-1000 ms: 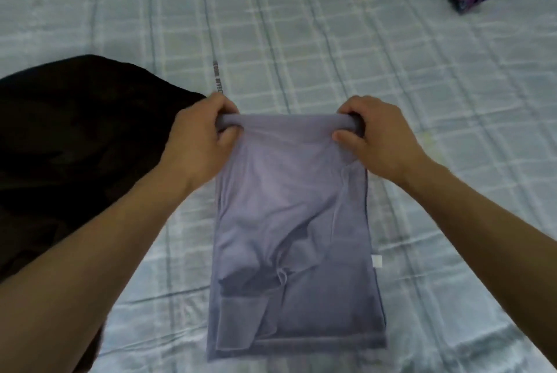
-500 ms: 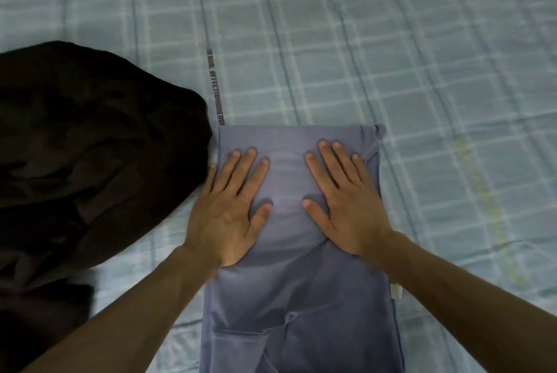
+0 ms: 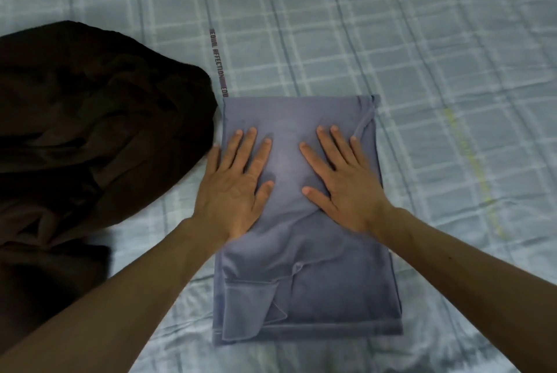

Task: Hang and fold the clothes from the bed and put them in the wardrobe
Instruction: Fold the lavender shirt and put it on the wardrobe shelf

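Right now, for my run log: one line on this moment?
step: folding | left hand: flat on blue garment | right hand: flat on it | dark garment: unfolded

left hand (image 3: 232, 188): palm down, fingers straight, slightly spread | right hand (image 3: 342, 182): palm down, fingers straight, spread, thumb out | both forearms bare, reaching forward, hands side by side, apart

2 hands: left grip (image 3: 233, 184), right grip (image 3: 343, 182); 1 blue garment (image 3: 316, 282); 1 dark garment (image 3: 90, 131).
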